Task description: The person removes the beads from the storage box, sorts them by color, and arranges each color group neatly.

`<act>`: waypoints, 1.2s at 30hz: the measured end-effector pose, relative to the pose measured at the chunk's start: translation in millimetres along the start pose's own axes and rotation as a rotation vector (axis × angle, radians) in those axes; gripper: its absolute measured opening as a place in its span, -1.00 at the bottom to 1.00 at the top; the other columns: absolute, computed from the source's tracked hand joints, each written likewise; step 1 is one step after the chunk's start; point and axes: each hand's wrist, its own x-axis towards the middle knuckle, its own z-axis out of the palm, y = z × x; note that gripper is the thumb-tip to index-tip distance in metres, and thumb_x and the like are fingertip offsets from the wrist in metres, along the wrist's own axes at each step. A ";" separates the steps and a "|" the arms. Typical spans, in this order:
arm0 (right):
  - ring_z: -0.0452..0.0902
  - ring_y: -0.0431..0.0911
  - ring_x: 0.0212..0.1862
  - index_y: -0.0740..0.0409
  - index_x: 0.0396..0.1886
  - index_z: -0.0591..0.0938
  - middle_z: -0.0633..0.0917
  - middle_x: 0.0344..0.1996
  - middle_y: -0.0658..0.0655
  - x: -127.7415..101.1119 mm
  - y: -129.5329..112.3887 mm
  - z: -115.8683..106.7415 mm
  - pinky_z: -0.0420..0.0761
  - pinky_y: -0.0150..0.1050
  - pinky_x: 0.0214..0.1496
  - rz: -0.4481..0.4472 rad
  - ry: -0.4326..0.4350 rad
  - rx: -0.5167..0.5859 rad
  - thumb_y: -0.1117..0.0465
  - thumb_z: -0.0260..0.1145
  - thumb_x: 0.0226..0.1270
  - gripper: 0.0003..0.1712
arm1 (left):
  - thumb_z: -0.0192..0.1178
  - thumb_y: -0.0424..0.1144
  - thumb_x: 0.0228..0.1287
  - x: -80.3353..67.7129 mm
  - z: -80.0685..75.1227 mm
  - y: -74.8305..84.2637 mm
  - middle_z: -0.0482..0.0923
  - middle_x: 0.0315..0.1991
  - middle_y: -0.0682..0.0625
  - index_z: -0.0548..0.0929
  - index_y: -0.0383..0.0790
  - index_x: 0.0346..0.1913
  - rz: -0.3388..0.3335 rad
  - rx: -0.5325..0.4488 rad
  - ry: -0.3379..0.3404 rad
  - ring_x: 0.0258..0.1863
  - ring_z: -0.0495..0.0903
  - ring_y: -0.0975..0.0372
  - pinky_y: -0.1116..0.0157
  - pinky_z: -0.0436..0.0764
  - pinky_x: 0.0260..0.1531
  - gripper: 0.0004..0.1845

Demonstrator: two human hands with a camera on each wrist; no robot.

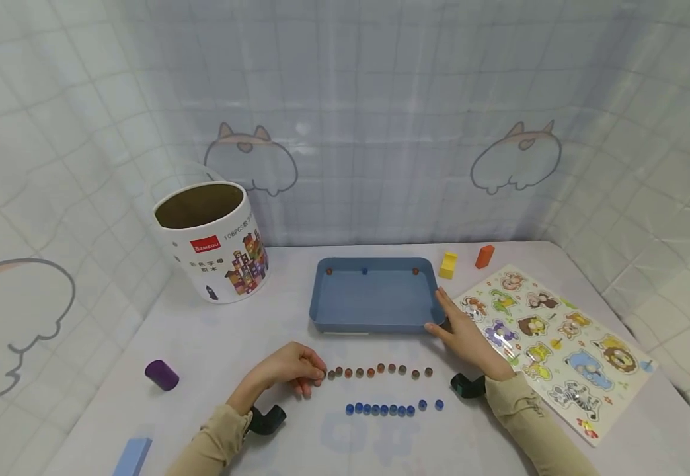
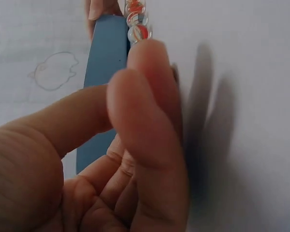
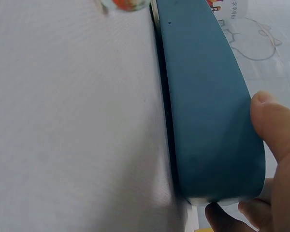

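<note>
At the left end of a row of brownish-red marbles [image 1: 371, 373], my left hand [image 1: 294, 367] pinches a marble [image 1: 324, 375] between thumb and fingertips. The fingertips mostly hide that marble in the left wrist view, where glass marbles [image 2: 138, 33] line up beyond them. My right hand [image 1: 464, 334] rests against the front right corner of a blue tray [image 1: 375, 328]. Its thumb touches the front rim and its fingers lie along the right side. Inside the tray, near the back wall, sit a blue marble [image 1: 365, 271] and two reddish ones. A row of blue marbles [image 1: 384, 410] lies nearer me.
A white bucket [image 1: 226, 264] stands at the back left. A purple cylinder [image 1: 162, 375] and a light blue block [image 1: 133, 456] lie on the left. Behind the right hand are a yellow block [image 1: 448, 265], an orange block [image 1: 484, 256] and an animal puzzle board [image 1: 559, 357].
</note>
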 end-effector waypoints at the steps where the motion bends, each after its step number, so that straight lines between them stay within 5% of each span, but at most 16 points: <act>1: -0.02 0.31 0.50 0.32 0.52 0.02 0.01 0.52 0.38 -0.1 -0.3 0.4 0.13 0.24 0.43 -0.001 0.000 0.003 -0.06 0.23 0.39 -0.05 | 0.25 -0.32 0.27 -0.8 -1.0 0.8 0.69 -0.46 -0.03 0.66 -0.42 -0.09 -0.002 0.002 0.000 -0.70 0.58 0.34 0.38 0.58 -0.65 -0.77; 7: -0.04 0.29 0.51 0.33 0.52 0.02 0.00 0.52 0.35 -0.6 -1.0 -0.5 0.12 0.23 0.44 0.004 -0.006 0.016 -0.06 0.20 0.42 -0.08 | 0.21 -0.30 0.32 0.0 -14.6 21.5 0.72 -0.39 -0.20 0.63 -0.44 -0.01 0.041 0.048 0.040 -0.71 0.56 0.33 0.32 0.61 -0.63 -0.72; 12: -0.03 0.29 0.51 0.36 0.51 0.03 0.01 0.51 0.38 -1.5 0.6 -2.0 0.13 0.23 0.44 0.002 -0.001 0.004 -0.04 0.20 0.42 -0.08 | 0.17 -0.24 0.39 18.6 -25.0 53.1 0.70 -0.27 -0.28 0.58 -0.45 0.09 0.064 0.034 0.044 -0.65 0.60 0.31 0.28 0.65 -0.55 -0.64; 17: -0.02 0.30 0.50 0.38 0.51 0.03 0.02 0.51 0.40 -1.6 0.8 -0.7 0.13 0.23 0.44 -0.006 0.009 0.000 -0.02 0.21 0.42 -0.09 | 0.14 -0.19 0.42 60.2 -27.0 89.9 0.68 -0.20 -0.26 0.57 -0.36 0.15 0.078 0.000 0.041 -0.59 0.63 0.28 0.16 0.68 -0.38 -0.63; 24: 0.01 0.28 0.50 0.38 0.50 0.05 0.05 0.50 0.38 -0.9 2.5 7.4 0.15 0.22 0.44 -0.016 0.024 0.006 0.00 0.23 0.41 -0.10 | 0.15 -0.17 0.41 139.6 -13.6 122.9 0.67 -0.20 -0.11 0.52 -0.34 0.22 0.052 -0.131 0.030 -0.47 0.65 0.27 0.06 0.62 0.00 -0.57; 29: 0.01 0.26 0.50 0.41 0.49 0.06 0.06 0.51 0.37 -1.2 4.5 10.2 0.15 0.21 0.44 -0.029 0.018 0.013 0.02 0.22 0.42 -0.12 | 0.15 -0.28 0.40 181.7 4.6 128.0 0.67 -0.22 -0.12 0.51 -0.42 0.23 -0.035 -0.270 0.071 -0.45 0.64 0.28 0.26 0.61 -0.07 -0.58; 36: 0.01 0.26 0.50 0.40 0.49 0.07 0.07 0.50 0.37 1.2 3.0 4.6 0.16 0.22 0.44 -0.035 0.030 0.027 0.04 0.23 0.41 -0.12 | 0.08 -0.37 0.42 217.1 31.8 137.8 0.64 -0.02 -0.35 0.50 -0.53 0.20 -0.061 -0.376 0.181 -0.54 0.63 0.28 0.38 0.66 -0.27 -0.62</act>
